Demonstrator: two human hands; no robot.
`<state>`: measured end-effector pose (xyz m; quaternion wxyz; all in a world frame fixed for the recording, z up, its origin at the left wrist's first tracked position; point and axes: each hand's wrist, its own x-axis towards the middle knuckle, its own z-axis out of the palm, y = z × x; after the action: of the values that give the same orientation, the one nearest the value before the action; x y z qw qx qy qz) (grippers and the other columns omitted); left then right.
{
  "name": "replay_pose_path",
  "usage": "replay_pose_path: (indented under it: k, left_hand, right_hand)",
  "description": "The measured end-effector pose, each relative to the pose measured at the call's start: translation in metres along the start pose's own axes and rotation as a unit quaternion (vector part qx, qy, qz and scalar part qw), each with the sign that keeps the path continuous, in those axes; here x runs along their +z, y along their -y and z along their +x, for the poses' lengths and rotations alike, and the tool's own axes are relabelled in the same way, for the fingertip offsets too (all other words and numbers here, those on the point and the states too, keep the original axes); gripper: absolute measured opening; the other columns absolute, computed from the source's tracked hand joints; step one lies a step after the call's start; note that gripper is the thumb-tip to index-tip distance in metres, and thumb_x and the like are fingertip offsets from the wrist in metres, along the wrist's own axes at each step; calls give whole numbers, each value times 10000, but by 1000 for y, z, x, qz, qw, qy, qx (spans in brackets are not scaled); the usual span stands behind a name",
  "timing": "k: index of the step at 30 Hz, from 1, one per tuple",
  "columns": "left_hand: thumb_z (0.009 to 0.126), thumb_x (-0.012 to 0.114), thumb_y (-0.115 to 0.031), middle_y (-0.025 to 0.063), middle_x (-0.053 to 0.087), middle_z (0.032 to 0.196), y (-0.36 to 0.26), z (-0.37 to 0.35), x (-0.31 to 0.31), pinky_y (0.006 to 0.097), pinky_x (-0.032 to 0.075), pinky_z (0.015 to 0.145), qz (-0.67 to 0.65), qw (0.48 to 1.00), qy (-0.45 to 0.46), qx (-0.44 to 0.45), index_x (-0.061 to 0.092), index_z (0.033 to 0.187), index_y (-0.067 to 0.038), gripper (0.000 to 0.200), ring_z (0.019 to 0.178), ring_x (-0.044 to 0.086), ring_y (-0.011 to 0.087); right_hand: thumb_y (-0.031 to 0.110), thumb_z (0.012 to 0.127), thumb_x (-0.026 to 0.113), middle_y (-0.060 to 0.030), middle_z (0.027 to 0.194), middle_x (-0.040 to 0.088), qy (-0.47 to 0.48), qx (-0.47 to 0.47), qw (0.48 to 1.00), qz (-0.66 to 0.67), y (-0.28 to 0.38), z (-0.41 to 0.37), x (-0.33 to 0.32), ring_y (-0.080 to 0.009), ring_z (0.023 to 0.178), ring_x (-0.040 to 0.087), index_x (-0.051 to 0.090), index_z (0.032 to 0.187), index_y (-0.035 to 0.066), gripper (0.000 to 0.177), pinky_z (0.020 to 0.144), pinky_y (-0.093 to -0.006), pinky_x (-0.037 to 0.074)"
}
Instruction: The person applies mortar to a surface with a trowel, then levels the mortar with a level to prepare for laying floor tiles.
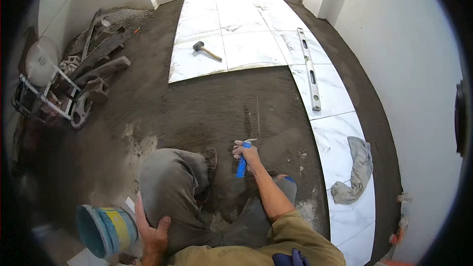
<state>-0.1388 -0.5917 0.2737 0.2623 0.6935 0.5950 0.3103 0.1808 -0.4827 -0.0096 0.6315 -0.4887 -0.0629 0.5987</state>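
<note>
My right hand [249, 155] is closed around a blue tool [242, 166], held low over the dark mortar bed [221, 103]. A thin groove runs through the mortar just beyond it. At the lower left, my left hand [152, 229] rests against my bent knee, thumb and fingers apart, with no object seen in it. White marbled tiles [251, 47] lie past the mortar, and a strip of them runs down its right side. On the tiles are a mallet [207, 51], a spirit level [309, 71] and a grey cloth [355, 170].
A teal bucket [107, 229] stands beside my left hand. Wood scraps [101, 69] and a white-framed fan or cart [49, 76] fill the left side. A white wall [394, 69] bounds the right, with a pipe [401, 221] near its base.
</note>
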Motion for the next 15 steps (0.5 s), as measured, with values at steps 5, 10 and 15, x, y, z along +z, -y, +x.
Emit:
replay_pose_path:
  k: [5, 10, 15]
  left_hand:
    - [958, 574, -288, 285, 506, 1361, -57, 53, -10, 470, 366, 1072, 38, 972, 14, 232, 492, 1342, 71, 532, 1234, 512, 419]
    - [979, 510, -342, 131, 645, 1207, -137, 105, 39, 481, 411, 1046, 24, 808, 342, 478, 610, 1279, -57, 426, 1063, 636, 308]
    - [918, 593, -306, 80, 630, 1030, -154, 97, 90, 455, 422, 948, 253, 543, 503, 623, 637, 1188, -125, 328, 931, 625, 274]
  right_hand:
    - [37, 809, 666, -23, 635, 542, -82, 17, 991, -100, 10, -8, 2, -135, 479, 520, 596, 833, 30, 74, 446, -292, 452]
    - [98, 810, 707, -16, 583, 529, -88, -6, 993, -72, 21, -11, 10, -137, 435, 506, 593, 749, 58, 135, 417, -292, 444]
    - [144, 793, 741, -29, 585, 566, -102, -41, 989, -103, 11, -11, 6, -142, 447, 544, 588, 692, 69, 198, 423, -301, 446]
